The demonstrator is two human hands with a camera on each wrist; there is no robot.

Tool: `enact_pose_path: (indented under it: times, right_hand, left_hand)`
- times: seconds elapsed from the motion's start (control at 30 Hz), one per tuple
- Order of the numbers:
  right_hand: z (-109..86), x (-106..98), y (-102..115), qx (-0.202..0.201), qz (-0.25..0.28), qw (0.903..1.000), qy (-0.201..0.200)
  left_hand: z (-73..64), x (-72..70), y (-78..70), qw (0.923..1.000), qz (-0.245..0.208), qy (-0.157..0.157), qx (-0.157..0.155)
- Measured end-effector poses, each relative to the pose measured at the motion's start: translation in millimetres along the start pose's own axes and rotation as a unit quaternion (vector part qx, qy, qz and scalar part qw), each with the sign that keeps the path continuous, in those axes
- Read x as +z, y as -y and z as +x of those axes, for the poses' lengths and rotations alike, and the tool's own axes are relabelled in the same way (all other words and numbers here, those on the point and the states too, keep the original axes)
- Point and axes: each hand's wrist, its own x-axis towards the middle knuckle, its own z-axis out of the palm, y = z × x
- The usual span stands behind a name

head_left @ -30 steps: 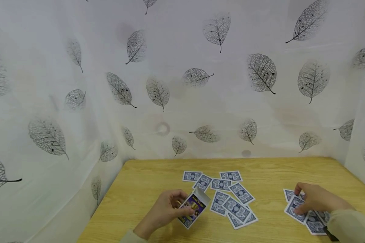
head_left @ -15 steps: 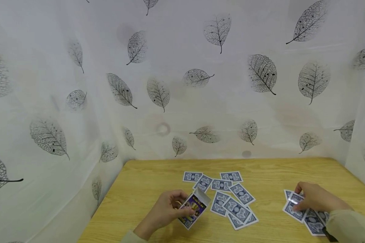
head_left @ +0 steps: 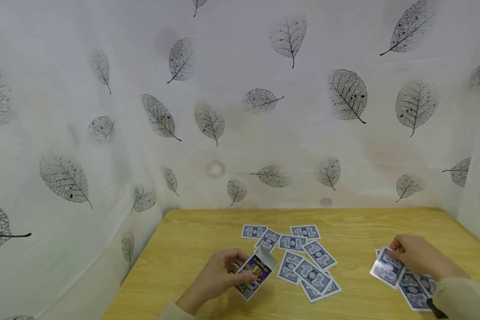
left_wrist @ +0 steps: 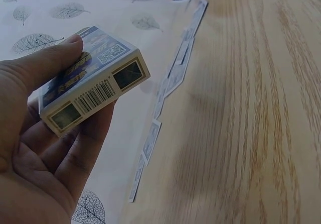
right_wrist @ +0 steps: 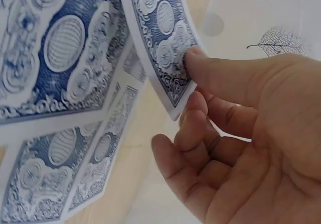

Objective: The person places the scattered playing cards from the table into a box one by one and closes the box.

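Observation:
My left hand grips a purple card box with its pale flap open at the top. In the left wrist view the box's barcode end faces the camera, and the thumb lies along its printed side. At the right, my right hand pinches a blue-backed playing card near one corner between thumb and index finger. The right wrist view shows the pinched card bending slightly, its other fingers loosely curled below. More face-down playing cards lie under and beside this hand, partly hidden by it.
Several face-down playing cards lie spread and overlapping on the wooden table, to the right of and beyond the box. A white leaf-patterned curtain hangs along the table's back and sides.
The right thumb has slid back from over the card to its upper right corner, and the card has shifted slightly left and up. The left hand and box have stayed in place.

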Motion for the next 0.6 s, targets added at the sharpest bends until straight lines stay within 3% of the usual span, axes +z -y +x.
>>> enact_pose_path:
  times: [0.37, 0.6]
  right_hand:
    - [-3.7, -22.7, 16.5, -0.029, 0.004, 0.9950, -0.095]
    - [-8.4, -33.8, 40.3, -0.022, 0.025, 0.9916, -0.125]
  left_hand:
    - [-0.4, -0.3, -2.8, 0.9999, -0.013, 0.004, -0.001]
    - [-1.2, -0.7, -3.0, 0.9999, -0.012, -0.001, -0.002]
